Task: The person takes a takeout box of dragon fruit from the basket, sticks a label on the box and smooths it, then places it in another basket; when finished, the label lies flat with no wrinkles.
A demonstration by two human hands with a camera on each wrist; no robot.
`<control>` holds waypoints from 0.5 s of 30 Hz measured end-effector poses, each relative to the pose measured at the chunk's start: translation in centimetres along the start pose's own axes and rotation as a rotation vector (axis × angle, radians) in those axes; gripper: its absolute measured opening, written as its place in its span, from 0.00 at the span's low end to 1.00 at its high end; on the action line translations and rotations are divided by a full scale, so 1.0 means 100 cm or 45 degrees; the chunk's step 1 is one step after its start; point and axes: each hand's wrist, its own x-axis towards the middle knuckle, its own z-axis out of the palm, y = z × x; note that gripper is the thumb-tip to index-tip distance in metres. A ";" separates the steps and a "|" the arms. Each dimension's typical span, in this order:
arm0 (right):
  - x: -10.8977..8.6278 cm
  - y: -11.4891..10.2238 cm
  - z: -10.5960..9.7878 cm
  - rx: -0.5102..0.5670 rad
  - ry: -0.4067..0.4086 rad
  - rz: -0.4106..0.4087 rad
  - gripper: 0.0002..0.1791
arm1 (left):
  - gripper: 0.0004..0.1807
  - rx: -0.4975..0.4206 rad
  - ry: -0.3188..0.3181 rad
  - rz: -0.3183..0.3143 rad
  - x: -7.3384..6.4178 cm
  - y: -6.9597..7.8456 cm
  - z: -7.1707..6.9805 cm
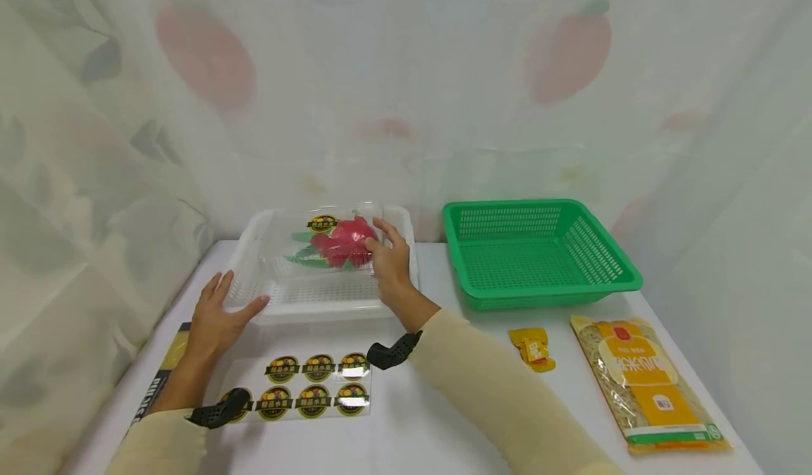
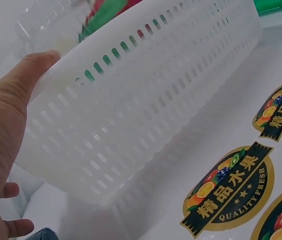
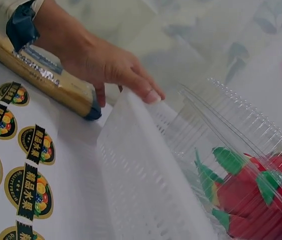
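In the head view my right hand [image 1: 392, 260] grips the right end of a clear plastic box [image 1: 279, 232], thumb and index finger at its edge. Inside the box is a red, pointed fruit with green leaves [image 1: 345, 241], like a dragon fruit; a round black-and-gold label [image 1: 322, 223] shows on the lid. The box is over the white slotted basket [image 1: 330, 311]. My left hand [image 1: 218, 316] rests at the basket's front left corner, fingers spread, its thumb [image 2: 43, 59] lying over the rim in the left wrist view.
A sheet of round fruit labels [image 1: 292, 390] lies before the white basket. Partly behind my left arm is a long yellow-and-blue pack [image 3: 46, 72]. To the right stand a green basket [image 1: 545, 295], a small yellow packet [image 1: 533, 349] and a bag of noodles [image 1: 647, 383]. Printed curtains [image 1: 406, 94] hang around.
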 end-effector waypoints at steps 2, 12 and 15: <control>0.001 0.006 0.004 -0.042 0.004 0.010 0.22 | 0.54 0.000 0.000 -0.005 0.000 -0.002 -0.001; 0.007 0.026 0.024 -0.131 0.032 0.000 0.22 | 0.54 -0.024 -0.009 0.004 0.001 -0.005 0.000; 0.010 0.028 0.027 -0.145 0.014 -0.007 0.23 | 0.54 -0.024 -0.003 -0.002 0.001 -0.003 0.003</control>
